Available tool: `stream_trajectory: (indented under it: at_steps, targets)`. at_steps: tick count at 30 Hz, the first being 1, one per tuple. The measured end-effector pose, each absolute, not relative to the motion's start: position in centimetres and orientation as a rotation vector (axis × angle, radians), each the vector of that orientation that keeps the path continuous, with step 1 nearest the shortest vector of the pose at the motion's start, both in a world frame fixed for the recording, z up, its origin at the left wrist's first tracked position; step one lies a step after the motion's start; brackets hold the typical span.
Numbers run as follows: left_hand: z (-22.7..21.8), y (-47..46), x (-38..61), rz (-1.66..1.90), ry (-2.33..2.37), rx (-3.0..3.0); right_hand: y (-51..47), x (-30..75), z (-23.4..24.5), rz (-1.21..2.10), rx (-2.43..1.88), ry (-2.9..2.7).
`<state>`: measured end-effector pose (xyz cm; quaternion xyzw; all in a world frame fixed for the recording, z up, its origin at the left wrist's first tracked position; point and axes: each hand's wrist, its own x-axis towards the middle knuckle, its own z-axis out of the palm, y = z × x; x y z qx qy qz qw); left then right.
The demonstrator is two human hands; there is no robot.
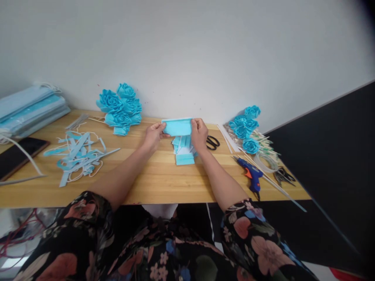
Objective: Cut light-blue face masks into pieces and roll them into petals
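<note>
Both hands hold one light blue folded mask piece point(177, 127) above the wooden table point(152, 183). My left hand point(153, 135) pinches its left end, and my right hand point(199, 134) grips its right end, fingers closed. Right under the held piece lies a small pile of cut blue pieces point(184, 152).
Blue paper roses point(120, 107) lie at the back left, more roses on sticks point(246, 128) at the right. Black scissors point(212, 142), a blue glue gun point(251, 175), blue strips and ear loops point(77, 156), a stack of masks point(29, 107) and a phone point(17, 156) are on the table.
</note>
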<state>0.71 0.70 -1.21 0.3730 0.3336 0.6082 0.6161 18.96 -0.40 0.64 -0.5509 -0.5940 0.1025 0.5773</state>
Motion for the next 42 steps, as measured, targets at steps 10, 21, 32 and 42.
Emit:
stream_trajectory:
  at_steps: [10, 21, 32, 42]
  targets:
    - [-1.50, 0.70, 0.80, 1.416, 0.790, 0.894, -0.13, 19.13, 0.25, 0.277, -1.284, -1.375]
    - [-1.44, 0.34, 0.89, 1.450, 0.816, 0.917, -0.05, 19.29, -0.03, 0.317, -1.279, -1.362]
    - [-1.17, 0.06, 0.93, 1.432, 0.826, 0.904, -0.31, 19.15, 0.24, 0.303, -1.302, -1.369]
    - [-1.37, 0.24, 0.96, 1.461, 0.804, 0.882, -0.21, 19.51, 0.38, 0.308, -1.243, -1.440]
